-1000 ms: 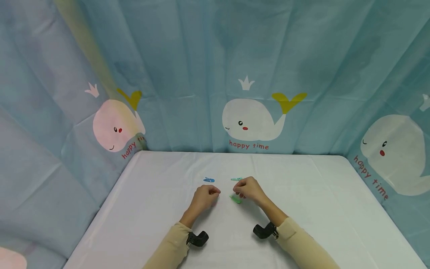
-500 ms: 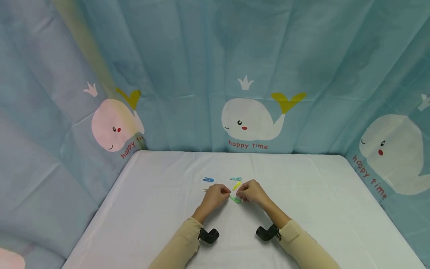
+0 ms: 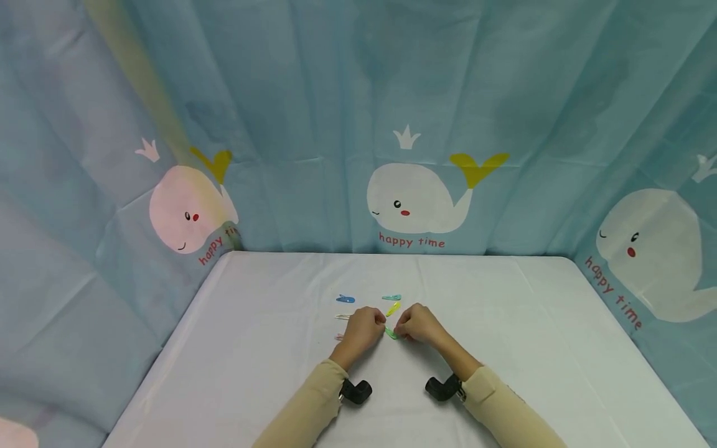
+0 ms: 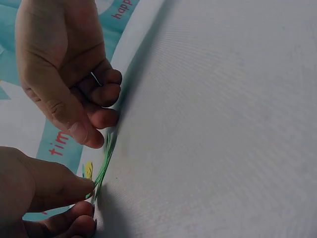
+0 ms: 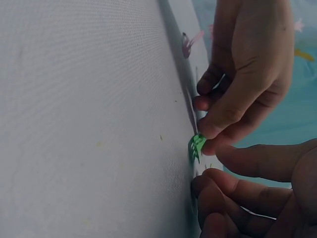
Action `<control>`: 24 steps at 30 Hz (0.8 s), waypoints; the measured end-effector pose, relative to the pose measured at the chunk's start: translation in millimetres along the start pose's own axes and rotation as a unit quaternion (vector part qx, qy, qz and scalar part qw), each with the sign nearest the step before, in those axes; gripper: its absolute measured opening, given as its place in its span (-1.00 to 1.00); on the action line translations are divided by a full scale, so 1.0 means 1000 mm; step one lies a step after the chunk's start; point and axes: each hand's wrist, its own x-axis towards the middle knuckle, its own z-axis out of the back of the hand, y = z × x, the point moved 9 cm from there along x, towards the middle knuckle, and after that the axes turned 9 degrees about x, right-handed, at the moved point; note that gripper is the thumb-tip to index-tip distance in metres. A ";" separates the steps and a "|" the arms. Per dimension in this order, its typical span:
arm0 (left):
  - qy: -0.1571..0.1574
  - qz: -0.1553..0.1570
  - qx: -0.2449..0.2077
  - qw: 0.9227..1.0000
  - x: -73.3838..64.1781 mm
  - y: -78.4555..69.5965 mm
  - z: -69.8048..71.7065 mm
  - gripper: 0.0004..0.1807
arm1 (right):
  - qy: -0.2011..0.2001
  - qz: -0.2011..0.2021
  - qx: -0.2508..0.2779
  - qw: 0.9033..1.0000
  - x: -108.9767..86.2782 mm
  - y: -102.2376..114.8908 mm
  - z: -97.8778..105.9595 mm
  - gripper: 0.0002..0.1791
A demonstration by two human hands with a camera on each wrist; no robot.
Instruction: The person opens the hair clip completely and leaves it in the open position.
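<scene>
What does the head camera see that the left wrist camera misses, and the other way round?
Only the head view: the sleeves, the crown print and a pink clip partly hidden by the left hand.
Only the left wrist view: the inner side of the right hand.
Both: both hands, the green clip, the yellow clip, the table and the curtain.

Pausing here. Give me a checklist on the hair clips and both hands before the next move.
1. Green hair clip pinched by the left hand: ok.
2. Right hand touching the green hair clip: cannot tell; it is very close.
3. Yellow hair clip lying free beyond the green one: ok.
4. Blue hair clip and teal hair clip apart on the table: ok.
5. Pale hair clip and pink hair clip fully visible in the head view: not ok, partly hidden.
</scene>
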 end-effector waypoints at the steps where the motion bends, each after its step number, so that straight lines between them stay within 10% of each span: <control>1: -0.002 -0.001 0.007 1.000 0.000 0.000 0.000 -0.92 | 0.002 0.001 -0.004 1.000 0.000 0.000 -0.001 -0.87; 24: -0.009 -0.023 0.041 0.999 -0.003 -0.006 0.001 -0.92 | 0.008 0.001 -0.027 1.000 -0.001 0.003 -0.005 -0.87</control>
